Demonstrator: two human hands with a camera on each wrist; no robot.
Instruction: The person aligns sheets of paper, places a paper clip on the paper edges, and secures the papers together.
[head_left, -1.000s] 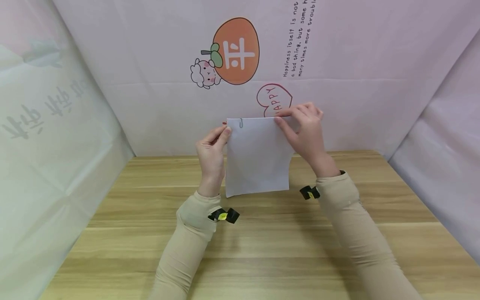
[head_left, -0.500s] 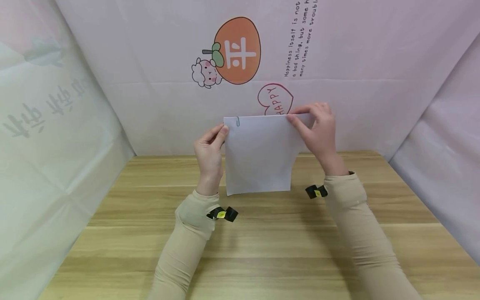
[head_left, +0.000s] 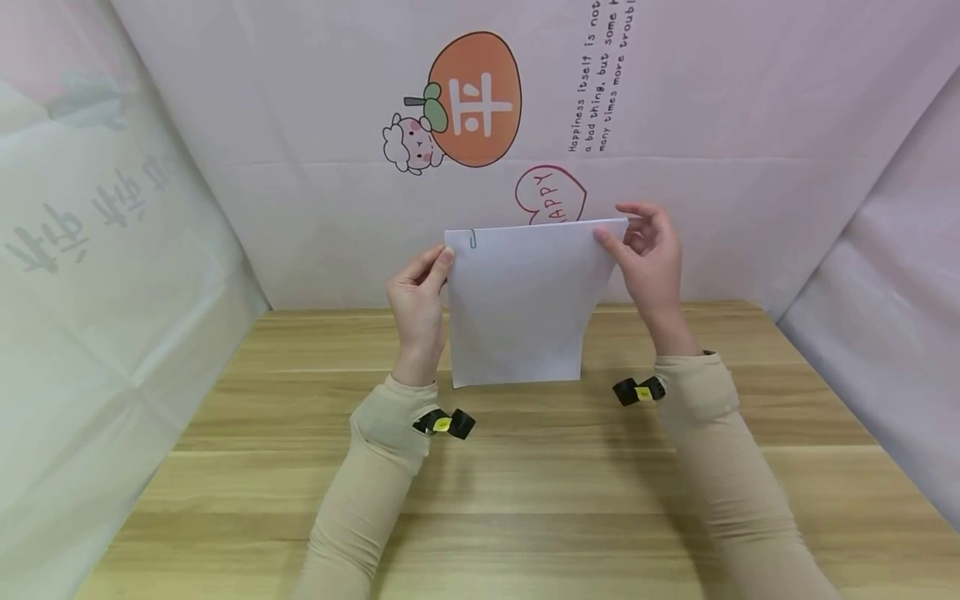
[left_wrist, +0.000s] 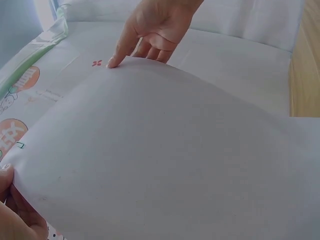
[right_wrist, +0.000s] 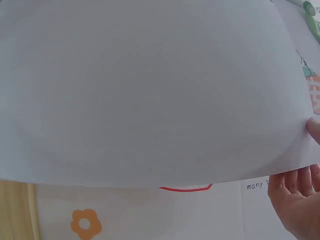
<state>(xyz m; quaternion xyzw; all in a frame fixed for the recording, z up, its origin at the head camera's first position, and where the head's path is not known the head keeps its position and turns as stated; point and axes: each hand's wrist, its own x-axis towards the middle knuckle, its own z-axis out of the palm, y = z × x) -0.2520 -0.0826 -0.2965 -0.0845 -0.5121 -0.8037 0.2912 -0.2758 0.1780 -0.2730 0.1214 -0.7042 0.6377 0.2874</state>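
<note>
White paper is held up between both hands above the back of the table, its broad face toward the head camera. A green paper clip sits on its top edge near the left corner. My left hand pinches the left edge just below that corner, thumb in front. At the top right corner, my right hand grips the paper with the thumb on the near face and the other fingers behind. In the left wrist view the sheet bows between the left hand and the right hand.
The wood-grain table spreads below the hands. Behind it rises a white cloth backdrop printed with an orange fruit, a heart and lettering. More white cloth hangs at the left side. Black devices with yellow labels are on both wrists.
My right hand has slid rightward along the top edge to the right corner, and its fingers have moved behind the paper. The left hand has shifted slightly left and up, keeping its pinch.
</note>
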